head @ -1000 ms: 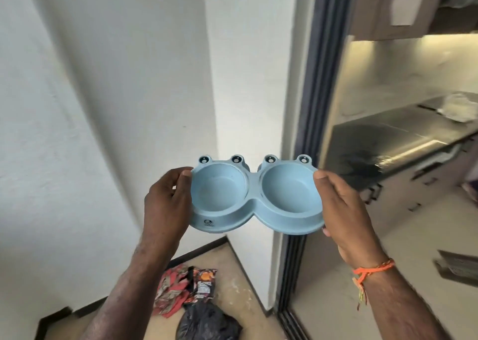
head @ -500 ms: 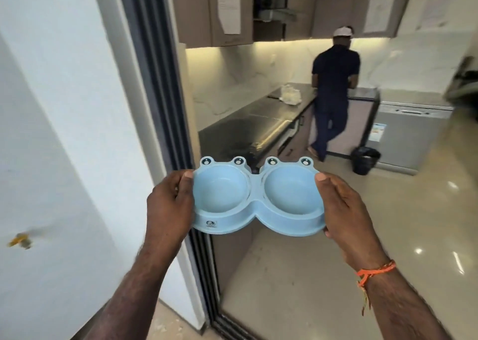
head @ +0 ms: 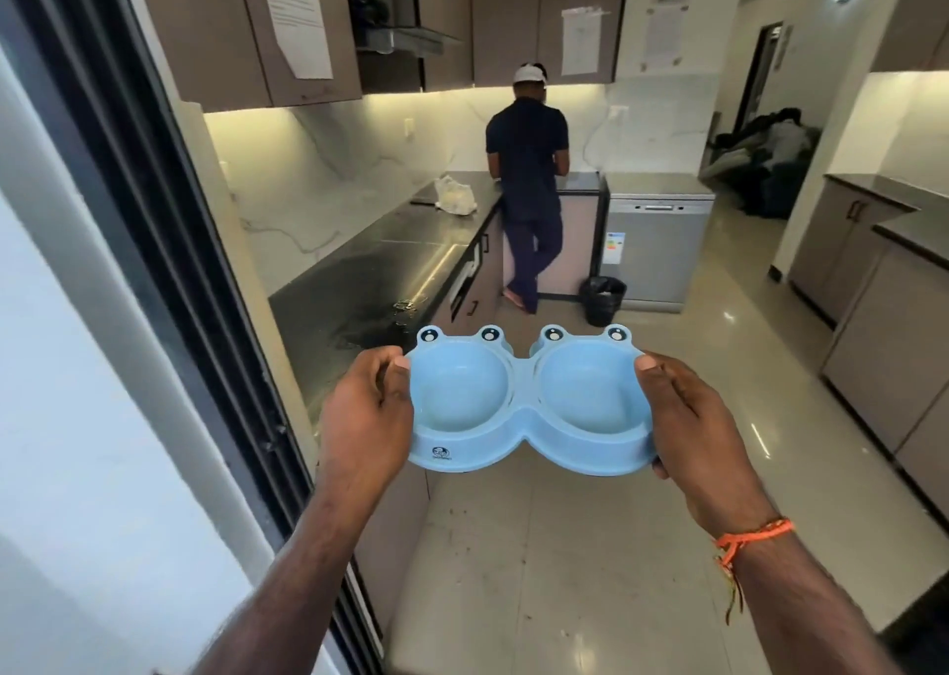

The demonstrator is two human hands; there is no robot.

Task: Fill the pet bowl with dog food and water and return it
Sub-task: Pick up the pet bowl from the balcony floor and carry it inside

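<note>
Between the two hands, held out in front of the person at a kitchen doorway, sat one light blue double pet bowl (head: 526, 407). The left hand (head: 367, 417) gripped the bowl's left end, thumb hooked over the rim and the other fingers curled under the side. The right hand (head: 690, 417) gripped the right end the same way, thumb on the rim and fingers wrapped beneath. Both forearms reached forward, roughly level, and an orange thread band (head: 752, 536) circled the right wrist. The bowl had two round wells, side by side, and both held nothing; four cartoon frog eyes stood up along its far edge, two behind each well. Beyond the left hand ran a dark table (head: 390, 263) with one white plastic bag (head: 456, 196) lying on it near its far end. Farther ahead of the hands one person (head: 529, 186) in dark clothes and a white cap stood facing away. Ahead of the right hand, one black waste bin (head: 603, 300) stood on the floor (head: 590, 546) beside a silver dishwasher (head: 655, 243).
</note>
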